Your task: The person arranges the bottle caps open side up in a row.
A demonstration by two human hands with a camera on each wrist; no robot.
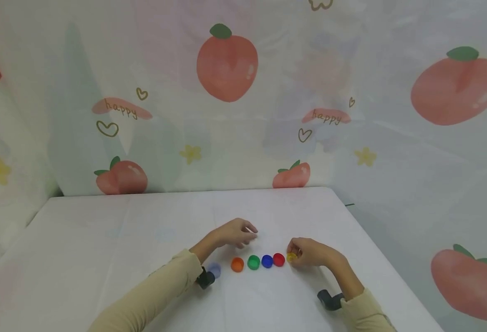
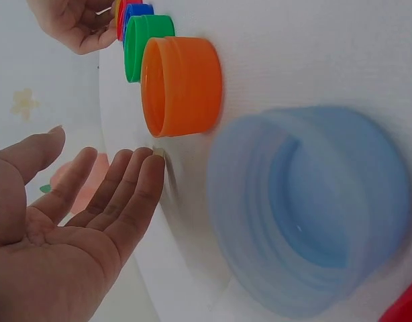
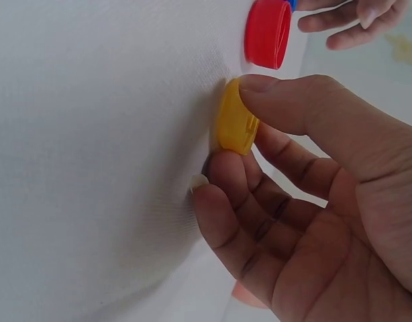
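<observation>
My right hand (image 1: 309, 252) pinches a small yellow plastic cap (image 3: 234, 121) between thumb and fingers, close over the white tabletop at the right end of a row of caps. Beside it sits a red cap (image 1: 278, 259), then a blue cap (image 1: 267, 261), a green cap (image 1: 253, 262) and an orange cap (image 1: 237, 264). My left hand (image 1: 235, 233) hovers behind the orange and green caps, fingers loosely extended and holding nothing. A larger, translucent pale blue cap (image 2: 313, 208) stands at the row's left end, partly covered by the left wrist camera in the head view.
Part of another red object (image 2: 404, 305) shows in the corner of the left wrist view. Dark wrist cameras sit on both forearms. The white table (image 1: 102, 240) ends at a peach-printed curtain (image 1: 243, 138) behind, with more curtain to the left and right.
</observation>
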